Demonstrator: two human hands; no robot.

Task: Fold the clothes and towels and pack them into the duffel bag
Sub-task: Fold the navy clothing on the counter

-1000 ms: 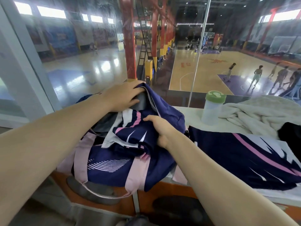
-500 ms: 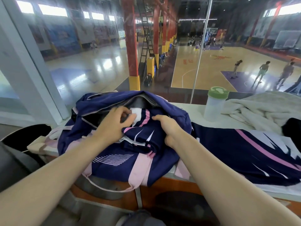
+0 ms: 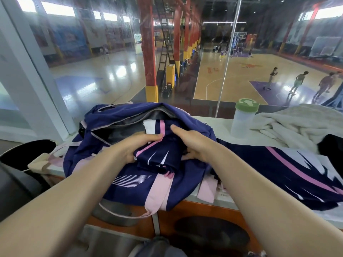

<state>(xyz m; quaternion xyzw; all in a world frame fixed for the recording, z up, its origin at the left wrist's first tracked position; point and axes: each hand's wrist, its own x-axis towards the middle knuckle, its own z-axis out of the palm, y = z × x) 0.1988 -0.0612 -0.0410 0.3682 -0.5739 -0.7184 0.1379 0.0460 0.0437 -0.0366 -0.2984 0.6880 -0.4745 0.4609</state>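
Jersey (image 3: 157,156), folded: gripped at bag (image 3: 118,115) mouth, left hand (image 3: 133,147) and right hand (image 3: 193,145) fingers curled round its edges. Nearby: bottle (image 3: 243,119), towel (image 3: 297,125), second jersey (image 3: 278,169).

No legible text, label, brand or number is found. A block of pale parallel stripes is printed on the duffel bag (image 3: 130,180), lower centre of the frame; no letters are formed. Orange markings on the court floor (image 3: 248,66), upper right, are too blurred to be read.
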